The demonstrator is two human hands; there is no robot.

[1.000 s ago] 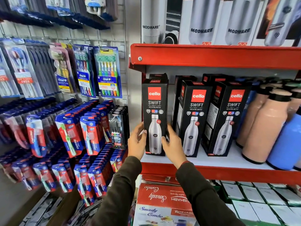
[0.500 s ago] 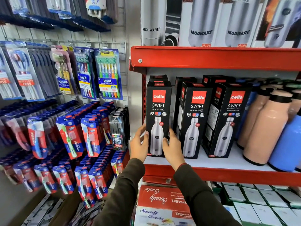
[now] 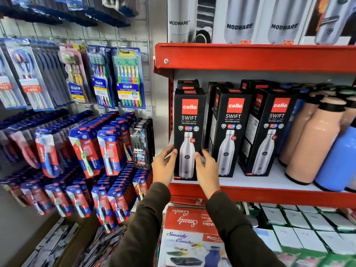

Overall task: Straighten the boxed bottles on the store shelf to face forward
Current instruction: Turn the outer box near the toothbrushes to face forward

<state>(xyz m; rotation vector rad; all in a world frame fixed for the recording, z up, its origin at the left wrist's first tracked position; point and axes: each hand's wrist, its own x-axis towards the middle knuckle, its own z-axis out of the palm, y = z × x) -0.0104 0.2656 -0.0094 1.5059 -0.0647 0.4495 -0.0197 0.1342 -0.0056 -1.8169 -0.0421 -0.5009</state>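
Black boxes [image 3: 189, 132], red shelf [image 3: 250, 56]

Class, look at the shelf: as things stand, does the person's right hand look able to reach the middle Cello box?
Probably yes. The right hand rests on the leftmost Cello box, right beside the middle Cello box, whose front stands open to the aisle with nothing before it.

Item: red shelf [image 3: 269, 195] with a white deck. On it we count three black Cello Swift boxes: the leftmost box [image 3: 189, 120] faces forward at the front edge; right of it the middle box [image 3: 231, 132] and the third box [image 3: 273, 132] stand angled, side panels showing. Further right of the leftmost box we list peach bottles [image 3: 312, 147] and a blue bottle [image 3: 339, 160].
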